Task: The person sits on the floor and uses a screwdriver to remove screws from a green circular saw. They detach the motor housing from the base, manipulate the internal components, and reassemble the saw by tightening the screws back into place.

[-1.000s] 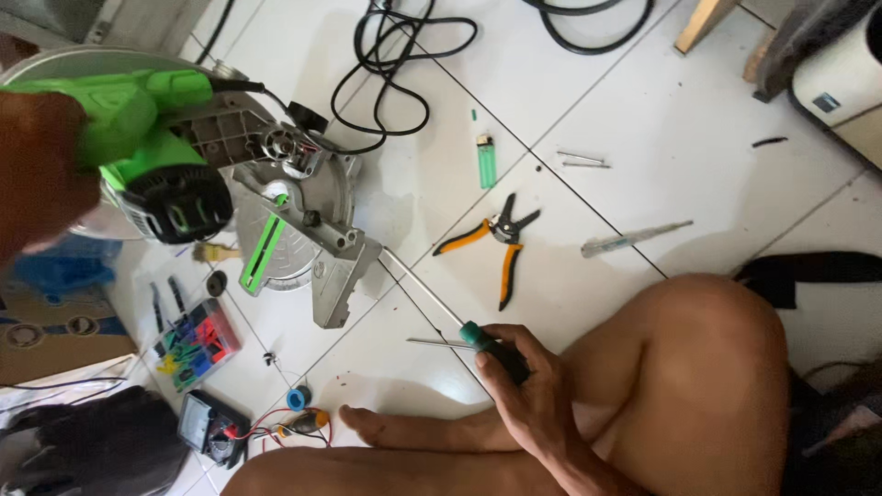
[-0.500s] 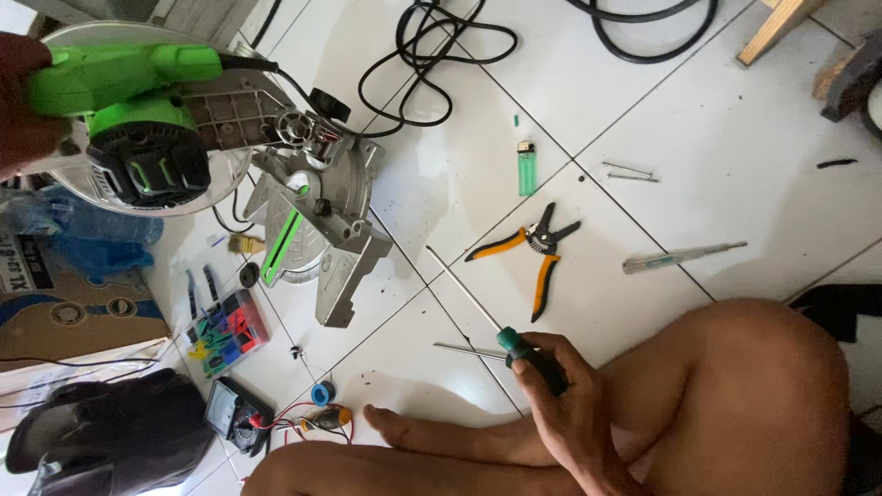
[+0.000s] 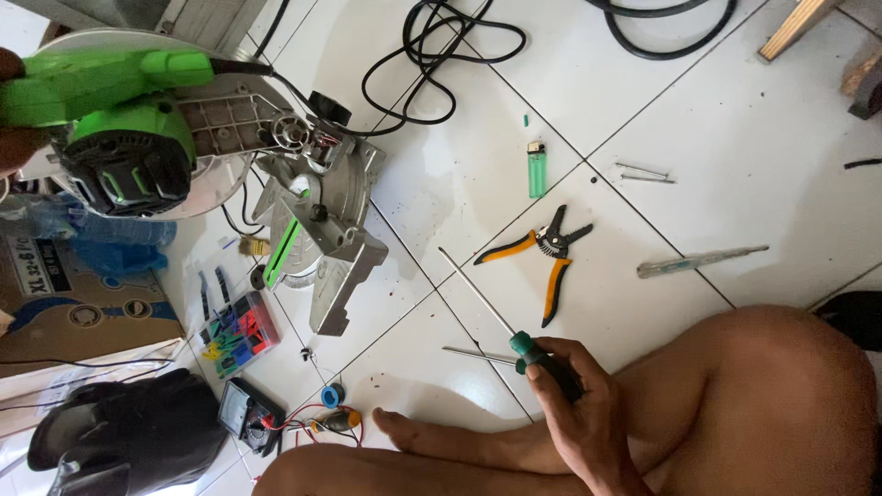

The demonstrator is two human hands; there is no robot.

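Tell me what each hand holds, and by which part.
Right hand: screwdriver, by its green-and-black handle. Left hand: green mitre saw, by its top handle.

At the left edge of the frame I saw a flat brown cardboard box with blue printing and a round blue mark, lying on the floor. Just above it sat crumpled blue plastic wrapping. Lower centre-left, a small clear plastic case held red, green, blue and yellow bits. Below that, a dark handheld meter showed a grey rectangular screen, too small for me to read.
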